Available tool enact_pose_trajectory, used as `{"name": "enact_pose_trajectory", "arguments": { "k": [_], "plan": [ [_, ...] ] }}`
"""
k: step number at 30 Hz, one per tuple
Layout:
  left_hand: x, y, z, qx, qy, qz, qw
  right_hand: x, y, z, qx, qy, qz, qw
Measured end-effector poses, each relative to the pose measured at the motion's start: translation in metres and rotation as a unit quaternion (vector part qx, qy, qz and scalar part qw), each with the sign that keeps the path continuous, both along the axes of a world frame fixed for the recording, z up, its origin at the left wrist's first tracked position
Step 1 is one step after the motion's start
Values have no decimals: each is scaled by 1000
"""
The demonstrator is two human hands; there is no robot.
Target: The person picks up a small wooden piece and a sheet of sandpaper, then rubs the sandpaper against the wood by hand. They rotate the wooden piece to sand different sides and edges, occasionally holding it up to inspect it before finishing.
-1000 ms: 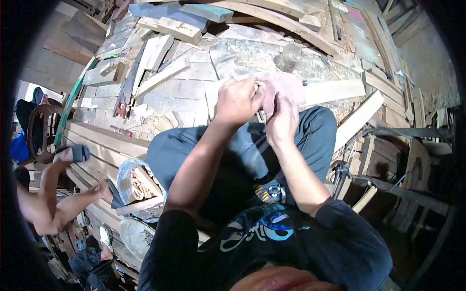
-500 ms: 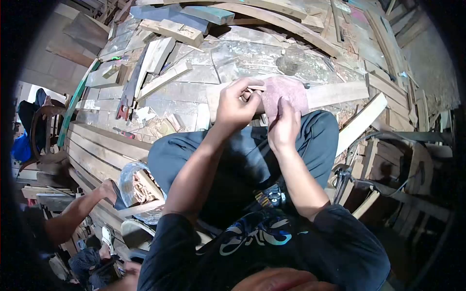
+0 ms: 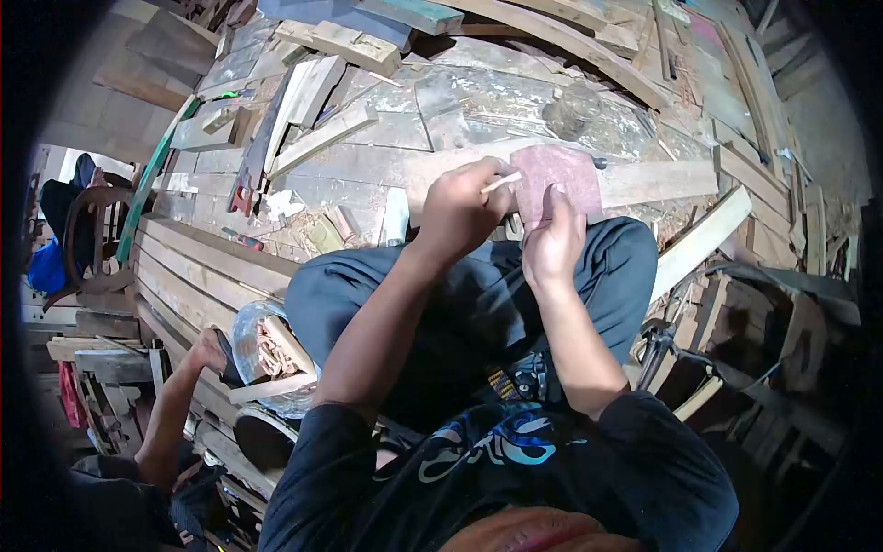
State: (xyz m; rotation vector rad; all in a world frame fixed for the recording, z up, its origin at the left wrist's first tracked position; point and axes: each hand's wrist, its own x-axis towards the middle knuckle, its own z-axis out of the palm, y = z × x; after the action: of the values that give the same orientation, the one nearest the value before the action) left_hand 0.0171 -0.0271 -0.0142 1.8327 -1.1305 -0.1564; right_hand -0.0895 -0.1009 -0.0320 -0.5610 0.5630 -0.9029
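Observation:
Between the thumb and fingers of my left hand (image 3: 462,204) is a small light wooden stick (image 3: 501,182), its end close to the left edge of a pink sheet (image 3: 557,175). My right hand (image 3: 555,241) grips that sheet by its lower part, the thumb on top and the fingers hidden beneath. The sheet lies over a pale board (image 3: 648,182) in front of my crossed legs.
A clear bin (image 3: 246,348) with small wood pieces stands left of my knee. Beyond it are another person's arm (image 3: 175,405) and hand. A saw (image 3: 244,189), a screwdriver (image 3: 244,239) and wood offcuts (image 3: 326,138) lie at the left. A clamp-like metal tool (image 3: 655,345) is at the right.
My left hand has turned, its back now more upward, with the stick showing at its fingertips. The view has shifted slightly. The other person's arm at the left has moved.

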Motion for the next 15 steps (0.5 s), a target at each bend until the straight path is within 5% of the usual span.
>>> {"name": "enact_pose_trajectory", "arguments": {
  "k": [2,5,9,15],
  "plan": [
    [4,2,-5,34,-53,-9,998,5,-3,-8,-13,31,-11,999],
    [4,4,0,51,33,-12,998,8,-20,-32,-39,112,8,993],
    [3,-2,4,87,39,-14,995,6,-55,-74,-183,260,87,944],
    [-1,-6,-11,29,-95,-39,994,17,-43,-109,-12,249,152,956]
  ]
}}
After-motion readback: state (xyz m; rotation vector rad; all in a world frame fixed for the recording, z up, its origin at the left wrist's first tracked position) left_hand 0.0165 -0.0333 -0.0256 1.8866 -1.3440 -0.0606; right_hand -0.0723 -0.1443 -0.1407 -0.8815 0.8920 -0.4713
